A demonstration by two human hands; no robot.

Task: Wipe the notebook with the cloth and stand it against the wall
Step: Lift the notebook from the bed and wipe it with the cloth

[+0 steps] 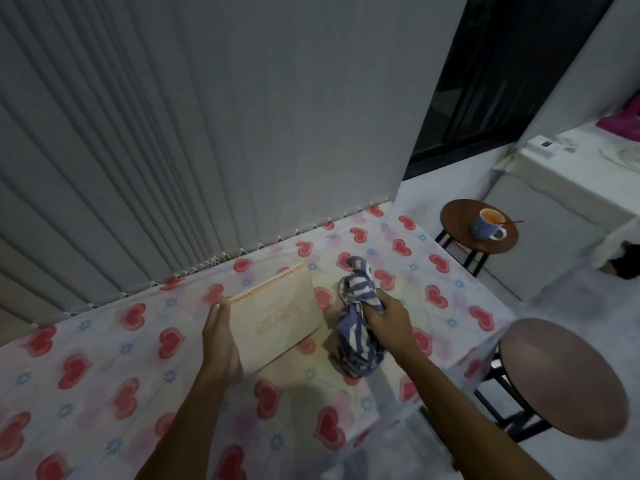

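Notebook [277, 320]: on the table [104, 375], near its middle, well short of the wall [207, 133].
Notebook pose: tilted up, pale cover facing the camera; embossed mark on the cover, not legible.
Long axis: runs left to right, roughly along the wall, the right end a little farther back.
Spiral edge: uppermost, pointing up and toward the wall.
Lower edge: down at the table; contact cannot be confirmed.
Left grip [221, 341]: at the notebook's left edge, fingers straight and laid along it, steadying it; thumb not visible.
Right grip [388, 320]: fingers curled round the cloth [358, 327], holding it bunched.
Cloth: blue and white stripes, just right of the notebook; one end rises above the hand, the other hangs down to the table. Contact with the notebook cannot be told.
Table cover: white with red hearts and small blue flowers.
Wall: pale, ribbed in vertical strips on the left, plain on the right.
Far stool [457, 220]: round, dark top, carries a blue cup [488, 225].
Near stool [564, 379]: round, at the table's right corner.
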